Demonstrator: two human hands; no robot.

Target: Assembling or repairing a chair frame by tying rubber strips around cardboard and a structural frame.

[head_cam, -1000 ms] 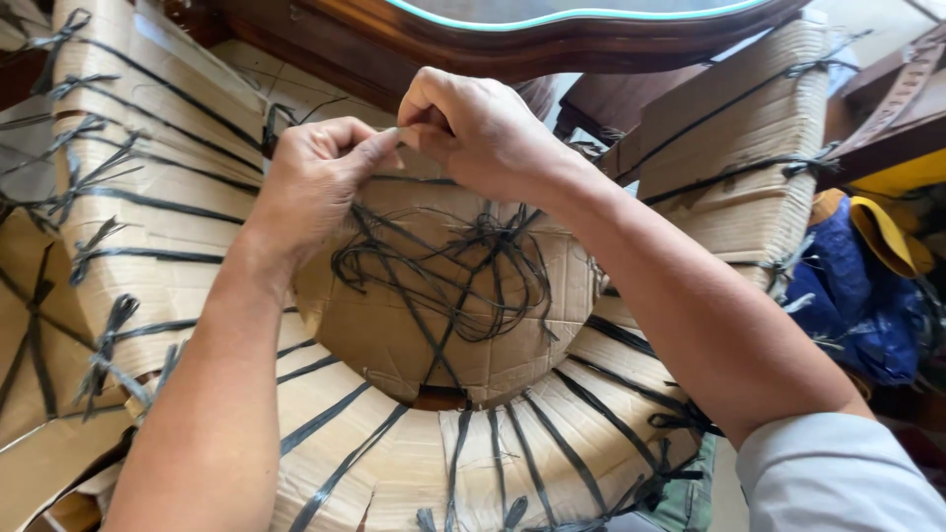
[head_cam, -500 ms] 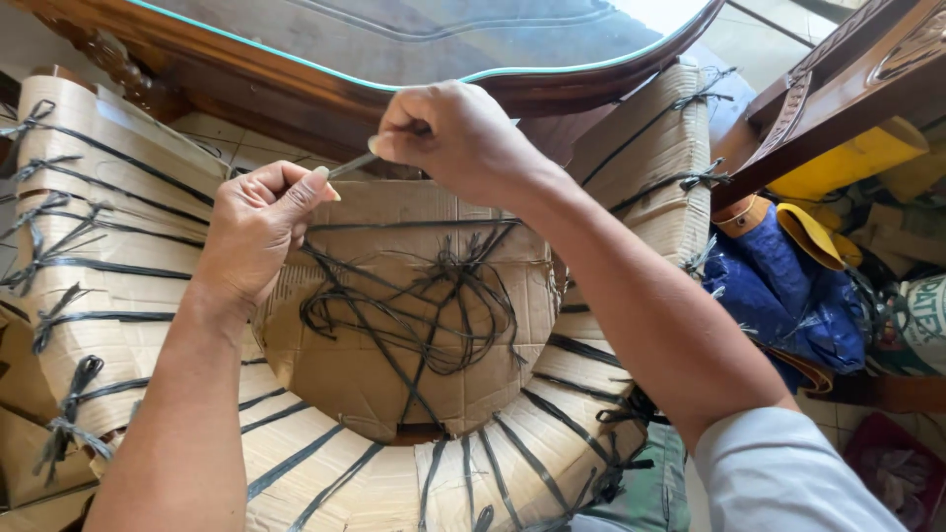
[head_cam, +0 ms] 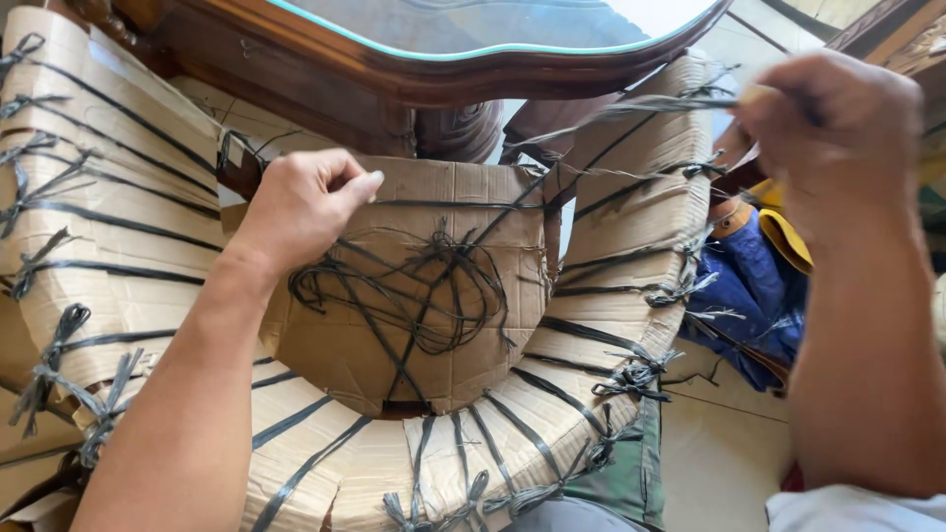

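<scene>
Glass-topped wooden table [head_cam: 463, 69], blue bag [head_cam: 754, 286]

Two hands were in view: one left hand [head_cam: 305, 207], one right hand [head_cam: 838, 128]. One cardboard-wrapped chair [head_cam: 434, 325]; one glass-topped table [head_cam: 473, 49].

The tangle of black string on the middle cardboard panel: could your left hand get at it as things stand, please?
Probably yes. The left hand rests on the panel's upper edge right beside the tangle of black string, which lies exposed with nothing over it. The right hand is off to the side, pulling a strand.
</scene>
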